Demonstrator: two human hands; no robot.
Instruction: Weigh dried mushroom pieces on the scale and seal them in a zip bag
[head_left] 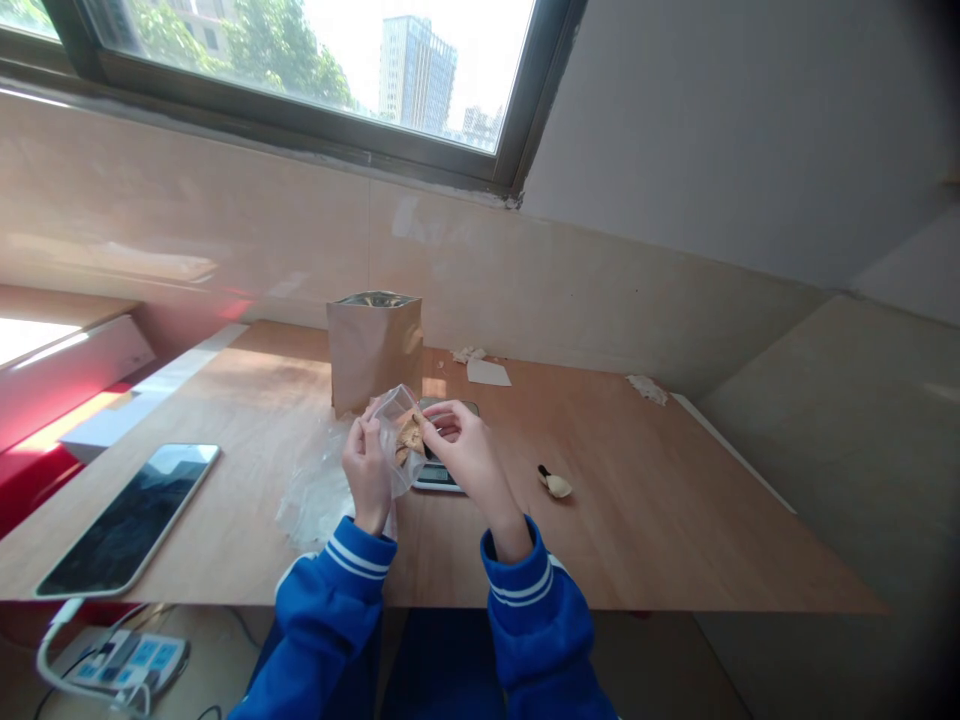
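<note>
Your left hand [367,475] and right hand [466,450] pinch a clear plastic bag [396,440] of brown pieces [409,438] just above the scale [436,478], mid-frame.

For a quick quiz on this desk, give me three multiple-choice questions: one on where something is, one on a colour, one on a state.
1. Where does the brown paper pouch stand?
A) Beyond the digital scale, near the wall
B) At the table's near edge
C) Under the table

2. What colour are the person's sleeves?
A) Green
B) Blue with white stripes
C) Red

3. What are the left hand and right hand doing?
A) Resting flat on the table
B) Pressing on the scale
C) Holding up a clear plastic bag

1: A, it stands on the far side, by the wall.
2: B, white bands circle both cuffs.
3: C, both hands pinch the bag above the scale.
</note>
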